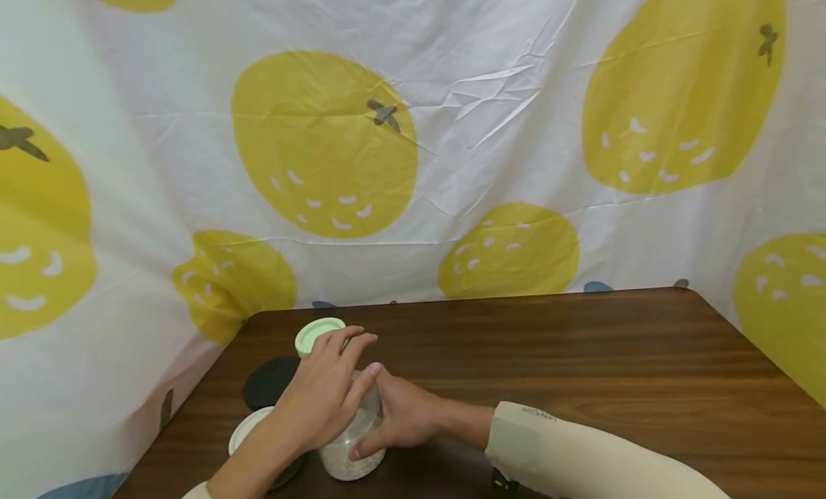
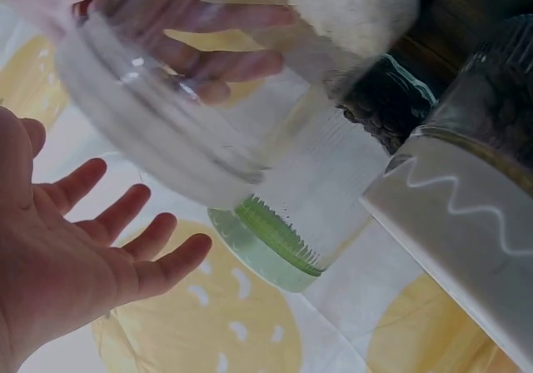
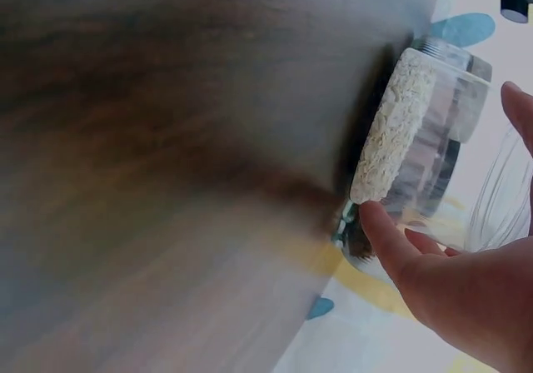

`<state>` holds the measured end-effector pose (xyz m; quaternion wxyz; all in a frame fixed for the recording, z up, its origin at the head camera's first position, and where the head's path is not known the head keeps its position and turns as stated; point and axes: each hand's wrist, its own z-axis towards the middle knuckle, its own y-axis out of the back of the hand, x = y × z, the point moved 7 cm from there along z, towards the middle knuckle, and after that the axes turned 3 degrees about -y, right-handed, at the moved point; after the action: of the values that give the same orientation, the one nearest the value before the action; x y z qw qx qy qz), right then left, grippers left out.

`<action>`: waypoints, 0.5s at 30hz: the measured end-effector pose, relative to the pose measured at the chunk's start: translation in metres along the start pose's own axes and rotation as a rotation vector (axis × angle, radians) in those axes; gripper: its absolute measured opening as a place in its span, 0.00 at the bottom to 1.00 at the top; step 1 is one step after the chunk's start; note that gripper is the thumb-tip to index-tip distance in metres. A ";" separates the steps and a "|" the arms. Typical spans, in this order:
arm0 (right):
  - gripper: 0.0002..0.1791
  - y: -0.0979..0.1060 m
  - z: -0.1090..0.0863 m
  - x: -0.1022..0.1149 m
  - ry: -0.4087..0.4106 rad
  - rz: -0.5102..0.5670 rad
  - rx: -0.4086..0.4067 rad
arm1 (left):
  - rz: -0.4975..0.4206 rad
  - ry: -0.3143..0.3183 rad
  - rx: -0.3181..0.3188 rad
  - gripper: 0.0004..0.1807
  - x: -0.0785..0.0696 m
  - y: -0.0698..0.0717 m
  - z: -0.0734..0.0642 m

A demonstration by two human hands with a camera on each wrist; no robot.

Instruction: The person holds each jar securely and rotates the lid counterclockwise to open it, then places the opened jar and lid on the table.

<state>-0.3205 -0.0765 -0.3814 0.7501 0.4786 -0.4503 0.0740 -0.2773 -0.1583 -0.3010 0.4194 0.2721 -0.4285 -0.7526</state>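
Observation:
A clear jar (image 1: 351, 459) with pale grains in its lower part stands on the table before me. My right hand (image 1: 409, 413) grips its side, thumb in front and other fingers behind; in the right wrist view the thumb lies by the pale grains (image 3: 396, 127). Over the jar's top is my left hand (image 1: 325, 388), its fingers extended. From the left wrist, that hand (image 2: 100, 248) shows spread, loosely bent fingers apart from the jar's clear rounded top (image 2: 150, 115). Whether this top is a lid or the bare mouth I cannot tell.
Behind the jar is a container with a light green lid (image 1: 316, 333). A black round top (image 1: 267, 384) and a white lid (image 1: 248, 427) are at the left, partly behind my left arm. A small black object (image 1: 503, 481) lies by my right sleeve. A fruit-patterned curtain (image 1: 439, 162) surrounds the wooden table (image 1: 548, 348).

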 end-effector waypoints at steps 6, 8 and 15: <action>0.50 0.017 -0.016 -0.006 -0.118 -0.013 -0.015 | -0.022 -0.003 -0.029 0.23 0.001 0.002 0.000; 0.49 0.025 -0.022 -0.005 -0.118 -0.002 -0.013 | -0.032 -0.008 -0.044 0.23 0.001 0.002 0.000; 0.49 0.066 -0.043 -0.003 -0.123 -0.024 -0.059 | -0.118 -0.018 -0.119 0.26 -0.003 0.003 -0.002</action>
<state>-0.3315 -0.0065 -0.3461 0.7356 0.4655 -0.4917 0.0222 -0.2735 -0.1575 -0.2988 0.3861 0.2645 -0.3699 -0.8026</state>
